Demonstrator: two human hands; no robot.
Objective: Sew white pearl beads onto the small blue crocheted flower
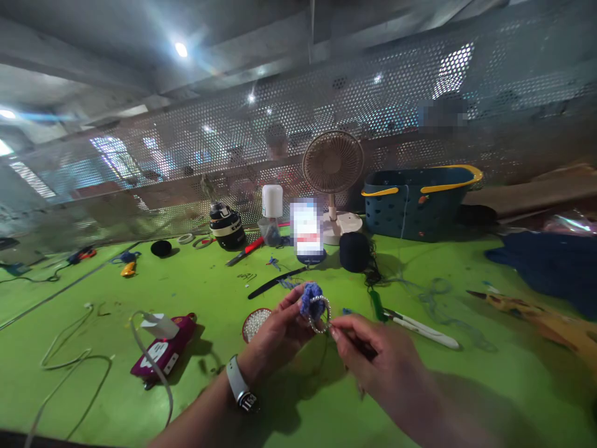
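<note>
Left hand [284, 328]: pinching blue crochet piece [308, 297], pearl-bead ring [329, 308] against it, above worktop [153, 283], toward near edge. Right hand [380, 354]: fingertips at ring, cannot tell if gripping. Likely joining both; next, needs gentle pull.

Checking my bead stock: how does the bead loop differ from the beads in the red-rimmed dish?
The bead loop forms a ring; the dish beads lie heaped. The loop is held up at the left hand, while the dish beads rest in the red-rimmed dish. Both look pale and round.
</note>
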